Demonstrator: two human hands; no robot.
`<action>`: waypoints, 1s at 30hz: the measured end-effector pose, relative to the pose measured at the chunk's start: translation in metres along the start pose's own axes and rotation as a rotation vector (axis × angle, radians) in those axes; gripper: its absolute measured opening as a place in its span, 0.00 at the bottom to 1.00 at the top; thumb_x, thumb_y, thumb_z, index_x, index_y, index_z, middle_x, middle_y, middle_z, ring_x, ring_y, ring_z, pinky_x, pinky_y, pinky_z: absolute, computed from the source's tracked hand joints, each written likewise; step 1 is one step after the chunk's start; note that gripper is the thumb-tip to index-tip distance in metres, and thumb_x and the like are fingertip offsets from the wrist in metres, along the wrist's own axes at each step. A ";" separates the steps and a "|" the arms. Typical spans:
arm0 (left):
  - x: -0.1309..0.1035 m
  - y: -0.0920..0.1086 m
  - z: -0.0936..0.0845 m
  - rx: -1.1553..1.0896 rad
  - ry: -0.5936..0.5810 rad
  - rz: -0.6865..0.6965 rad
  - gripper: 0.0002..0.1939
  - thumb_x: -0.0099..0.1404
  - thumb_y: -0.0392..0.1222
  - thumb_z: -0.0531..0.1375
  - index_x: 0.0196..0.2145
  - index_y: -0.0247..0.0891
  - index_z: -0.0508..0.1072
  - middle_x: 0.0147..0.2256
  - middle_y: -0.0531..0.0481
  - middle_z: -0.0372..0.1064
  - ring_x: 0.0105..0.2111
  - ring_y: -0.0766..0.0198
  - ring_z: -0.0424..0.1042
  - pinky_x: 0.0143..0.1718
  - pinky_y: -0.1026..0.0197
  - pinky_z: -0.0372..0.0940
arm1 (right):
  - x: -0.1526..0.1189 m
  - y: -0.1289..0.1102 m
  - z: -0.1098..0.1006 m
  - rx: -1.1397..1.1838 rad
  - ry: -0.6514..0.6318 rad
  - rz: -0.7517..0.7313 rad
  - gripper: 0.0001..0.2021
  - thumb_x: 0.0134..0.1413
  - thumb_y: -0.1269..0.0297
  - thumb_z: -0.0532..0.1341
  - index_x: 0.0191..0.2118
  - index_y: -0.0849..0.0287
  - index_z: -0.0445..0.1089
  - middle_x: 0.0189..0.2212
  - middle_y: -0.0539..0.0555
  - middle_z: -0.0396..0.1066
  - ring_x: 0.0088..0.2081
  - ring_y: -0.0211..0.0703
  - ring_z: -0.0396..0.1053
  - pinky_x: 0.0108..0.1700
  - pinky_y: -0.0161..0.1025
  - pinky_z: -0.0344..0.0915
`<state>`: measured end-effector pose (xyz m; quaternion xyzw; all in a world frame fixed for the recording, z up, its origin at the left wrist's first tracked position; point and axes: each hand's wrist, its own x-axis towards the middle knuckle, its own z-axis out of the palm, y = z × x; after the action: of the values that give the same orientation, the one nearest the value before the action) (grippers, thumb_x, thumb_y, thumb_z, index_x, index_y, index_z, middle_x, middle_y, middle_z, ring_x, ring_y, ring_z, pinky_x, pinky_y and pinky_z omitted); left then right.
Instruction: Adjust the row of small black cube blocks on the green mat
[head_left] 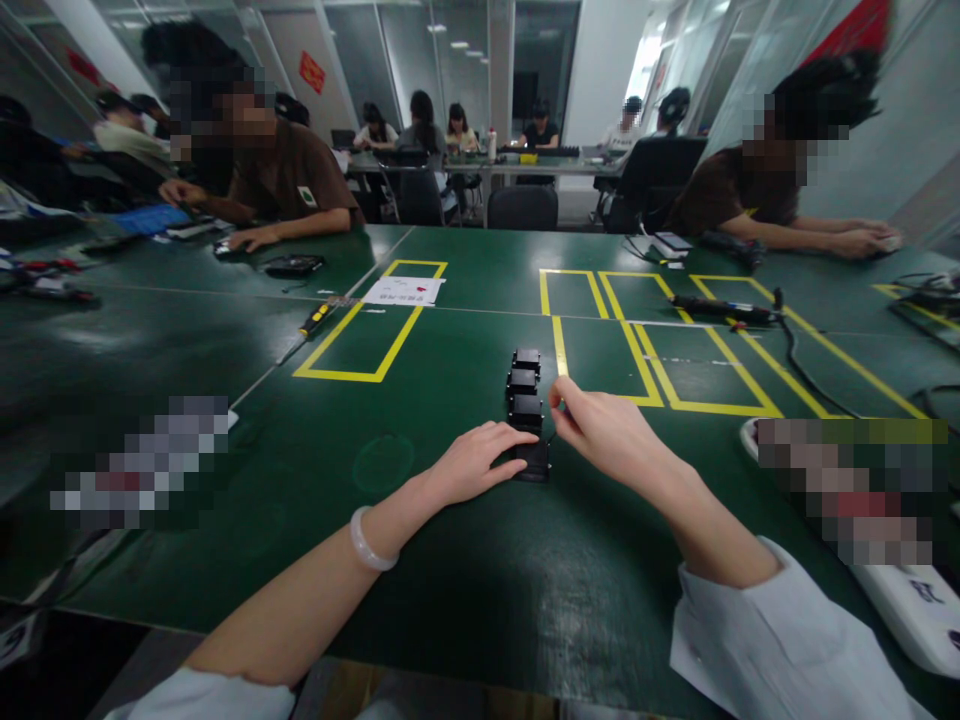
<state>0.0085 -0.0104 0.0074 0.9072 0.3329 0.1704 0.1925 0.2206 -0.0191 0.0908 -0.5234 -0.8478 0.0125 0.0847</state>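
Several small black blocks stand in a row on the green table (450, 550), running away from me; one of them is the farthest block (527, 358). My left hand (476, 462) rests beside the nearest block (533, 462), with its thumb and fingertips touching that block's left and far edges. Just right of the row, my right hand (611, 435) is closed in a pinch near the same block's far right corner. A thin dark piece shows below its fingertips, but what the fingers hold is too small to make out.
Yellow tape (337, 377) marks rectangles on the table. A paper sheet (405, 291) and a yellow-black screwdriver (316, 318) lie left. Power strips sit at both sides, including a white one (911, 610). A black tool (720, 309) with a cable lies right. Two people lean on the far side.
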 end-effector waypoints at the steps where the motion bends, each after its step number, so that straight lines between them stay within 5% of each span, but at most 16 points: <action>1: 0.000 0.000 0.000 0.000 -0.001 0.000 0.18 0.71 0.47 0.51 0.57 0.43 0.62 0.49 0.48 0.67 0.48 0.59 0.66 0.50 0.57 0.61 | 0.000 0.000 0.000 0.011 0.006 -0.006 0.07 0.62 0.64 0.47 0.41 0.57 0.59 0.26 0.51 0.71 0.25 0.38 0.66 0.25 0.34 0.46; 21: 0.000 -0.001 0.001 -0.003 0.004 0.001 0.18 0.71 0.46 0.51 0.56 0.43 0.62 0.50 0.48 0.67 0.48 0.59 0.66 0.51 0.56 0.61 | 0.001 -0.002 -0.001 0.006 -0.012 0.024 0.11 0.64 0.58 0.46 0.40 0.57 0.60 0.27 0.52 0.71 0.27 0.40 0.68 0.25 0.34 0.45; 30: -0.001 0.000 0.000 -0.016 0.006 -0.004 0.18 0.71 0.47 0.50 0.57 0.44 0.62 0.50 0.48 0.67 0.49 0.58 0.65 0.51 0.56 0.60 | 0.001 -0.001 0.002 0.027 0.011 0.010 0.08 0.62 0.64 0.47 0.43 0.58 0.58 0.28 0.51 0.71 0.26 0.39 0.67 0.25 0.34 0.46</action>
<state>0.0084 -0.0110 0.0070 0.9045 0.3341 0.1754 0.1989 0.2189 -0.0190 0.0894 -0.5266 -0.8443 0.0215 0.0966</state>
